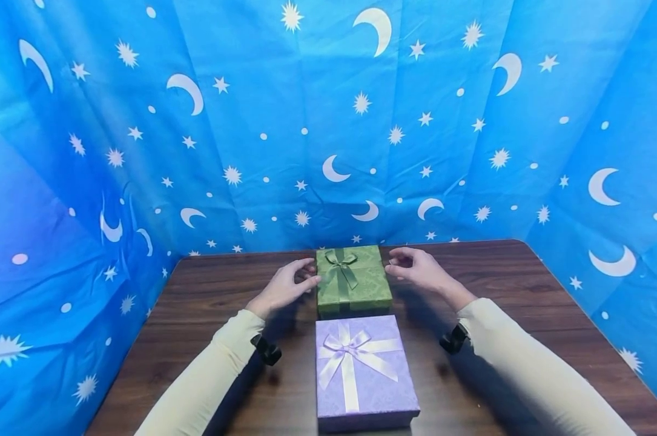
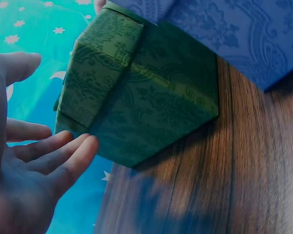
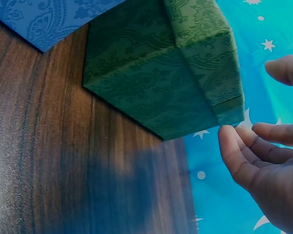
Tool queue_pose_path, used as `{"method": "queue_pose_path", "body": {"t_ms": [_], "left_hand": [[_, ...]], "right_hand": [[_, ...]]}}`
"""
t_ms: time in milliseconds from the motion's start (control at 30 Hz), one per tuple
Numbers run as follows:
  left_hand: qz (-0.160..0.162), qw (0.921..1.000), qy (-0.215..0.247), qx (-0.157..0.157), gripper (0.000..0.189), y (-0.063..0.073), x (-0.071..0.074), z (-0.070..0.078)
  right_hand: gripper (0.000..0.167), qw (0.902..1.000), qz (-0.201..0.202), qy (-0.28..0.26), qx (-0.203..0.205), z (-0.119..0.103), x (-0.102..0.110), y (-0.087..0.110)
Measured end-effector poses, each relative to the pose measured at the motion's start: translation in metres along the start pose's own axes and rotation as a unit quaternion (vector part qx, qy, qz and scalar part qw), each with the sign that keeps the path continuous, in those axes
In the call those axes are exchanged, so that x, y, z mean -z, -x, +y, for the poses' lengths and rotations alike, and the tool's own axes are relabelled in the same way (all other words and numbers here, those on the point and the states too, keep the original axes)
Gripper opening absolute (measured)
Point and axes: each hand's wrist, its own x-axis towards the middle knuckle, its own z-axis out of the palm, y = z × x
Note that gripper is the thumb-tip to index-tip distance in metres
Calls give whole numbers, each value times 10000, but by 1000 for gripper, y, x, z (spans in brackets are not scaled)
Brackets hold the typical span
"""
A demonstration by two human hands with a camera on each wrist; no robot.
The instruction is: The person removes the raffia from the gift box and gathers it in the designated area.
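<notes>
A green patterned gift box (image 1: 373, 281) with a dark green ribbon bow on its lid stands toward the far side of the table. My left hand (image 1: 287, 281) is at its left side, thumb and fingers apart and loosely bent. At the opposite side, my right hand (image 1: 418, 269) has its fingertips close to the box's edge, with thumb and fingers spread apart. Both wrist views show the lid (image 2: 90, 80) seated over the deeper green base (image 3: 136, 92), and neither hand grips it. Nearer to me sits a purple gift box (image 1: 379, 387) with a pale satin bow.
Both boxes rest on a dark wood-grain table (image 1: 214, 290). A blue cloth (image 1: 284, 163) with white moons and stars surrounds the table at the back and sides. Black straps with small devices (image 1: 266, 350) are on both wrists.
</notes>
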Motion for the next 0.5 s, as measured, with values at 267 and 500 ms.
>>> {"method": "queue_pose_path", "body": {"t_ms": [267,500], "left_hand": [[-150,9952,879,409,60,0,-4,-4],[38,9873,1411,730,52,-5,-7,-5]], "right_hand": [[58,9981,-223,-503,-285,4,-4,-2],[47,9943,-77,-932,-505,7,-12,-8]]}}
